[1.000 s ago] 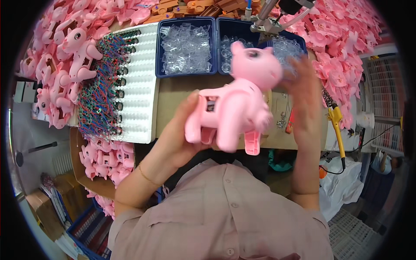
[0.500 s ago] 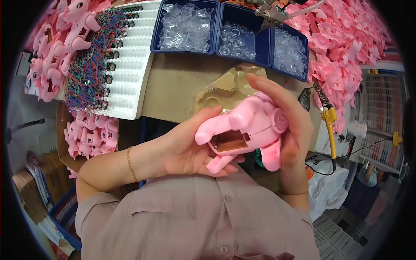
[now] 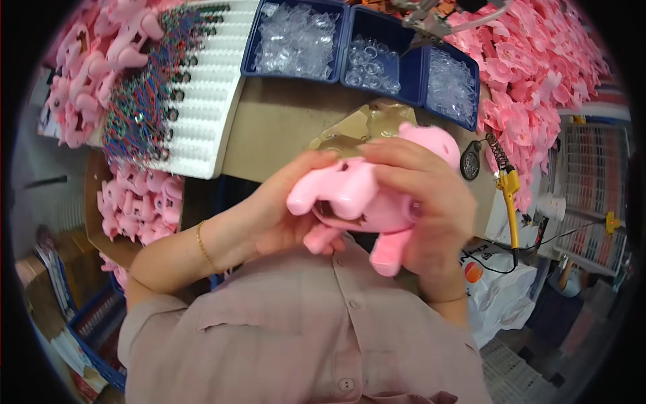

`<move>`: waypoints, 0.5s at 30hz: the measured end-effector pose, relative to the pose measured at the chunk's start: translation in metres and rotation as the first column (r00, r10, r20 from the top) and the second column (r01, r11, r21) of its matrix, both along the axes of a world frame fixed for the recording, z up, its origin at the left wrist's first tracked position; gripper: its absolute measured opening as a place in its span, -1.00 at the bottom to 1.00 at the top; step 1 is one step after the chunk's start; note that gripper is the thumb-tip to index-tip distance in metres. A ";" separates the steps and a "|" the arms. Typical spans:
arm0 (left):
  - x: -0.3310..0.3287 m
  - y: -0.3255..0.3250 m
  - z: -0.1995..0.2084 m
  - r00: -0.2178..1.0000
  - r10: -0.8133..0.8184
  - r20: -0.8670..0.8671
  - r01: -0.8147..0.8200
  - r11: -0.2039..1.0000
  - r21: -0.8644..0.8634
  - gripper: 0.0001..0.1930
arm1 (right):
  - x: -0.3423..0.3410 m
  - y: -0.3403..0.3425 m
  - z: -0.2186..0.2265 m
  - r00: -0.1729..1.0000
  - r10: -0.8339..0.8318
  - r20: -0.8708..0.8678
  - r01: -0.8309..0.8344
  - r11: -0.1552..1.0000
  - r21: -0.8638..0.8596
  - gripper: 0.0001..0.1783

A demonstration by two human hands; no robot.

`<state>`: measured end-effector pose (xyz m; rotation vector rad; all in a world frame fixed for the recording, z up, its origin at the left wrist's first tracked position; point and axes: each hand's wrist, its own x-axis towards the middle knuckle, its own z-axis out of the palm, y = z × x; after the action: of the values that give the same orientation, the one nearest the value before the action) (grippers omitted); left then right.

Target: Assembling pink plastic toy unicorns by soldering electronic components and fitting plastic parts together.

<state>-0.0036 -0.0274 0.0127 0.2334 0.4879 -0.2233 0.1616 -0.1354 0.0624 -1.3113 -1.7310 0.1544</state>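
A pink plastic toy pony (image 3: 343, 185) lies on its side between both my hands, in front of my chest. Its legs point left and down, and a dark opening in its belly shows between them. My left hand (image 3: 276, 219) holds it from the left, thumb on top and fingers underneath by the legs. Round the head end, my right hand (image 3: 434, 202) is wrapped, its fingers lying across the upper body; it is slightly blurred. The rounded pink head (image 3: 434, 145) sticks out beyond the right fingers. Part of the body is hidden behind that hand.
Beyond the toy lies a tan moulded tray (image 3: 363, 124). Blue bins (image 3: 344, 47) of clear plastic parts stand behind it. To the left is a white ribbed tray (image 3: 208, 101) with wired parts; pink toys (image 3: 138, 202) fill a box. A yellow soldering iron (image 3: 511, 209) hangs right, near pink shells (image 3: 531, 81).
The toy has been turned and shifted a little left, so its belly opening shows less and its head shows more. My right fingers have moved across onto its body.
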 end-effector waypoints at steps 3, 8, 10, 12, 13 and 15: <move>0.001 0.010 0.017 0.995 0.084 0.058 -0.097 0.950 0.296 -0.36 | 0.008 -0.001 0.022 0.982 0.057 0.179 -0.062 0.998 0.024 -0.47; -0.032 0.020 -0.009 0.951 0.150 0.269 -0.253 0.879 0.405 -0.14 | -0.008 0.013 -0.005 0.639 -0.169 -0.751 0.202 0.978 -0.048 -0.31; -0.048 0.017 -0.018 0.942 0.215 0.257 -0.311 0.847 0.432 -0.26 | -0.026 0.023 -0.019 0.584 -0.103 -0.805 -0.030 0.988 -0.148 -0.27; -0.065 0.021 -0.025 0.953 0.195 0.231 -0.283 0.840 0.462 -0.32 | -0.039 0.033 -0.020 0.526 -0.054 -0.849 -0.262 0.939 -0.222 -0.22; -0.081 0.019 -0.027 0.954 0.223 0.203 -0.294 0.833 0.468 -0.34 | -0.048 0.039 -0.013 0.455 -0.158 -0.876 -0.343 0.877 -0.337 -0.23; -0.104 0.009 -0.029 0.882 0.412 0.229 -0.469 0.724 0.506 -0.32 | -0.065 0.047 -0.005 0.397 -0.246 -0.884 -0.467 0.776 -0.425 -0.23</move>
<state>-0.1075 -0.0180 -0.0168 0.6822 0.4851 0.4150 0.0970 -0.0883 0.0569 -1.1245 -0.7233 1.4199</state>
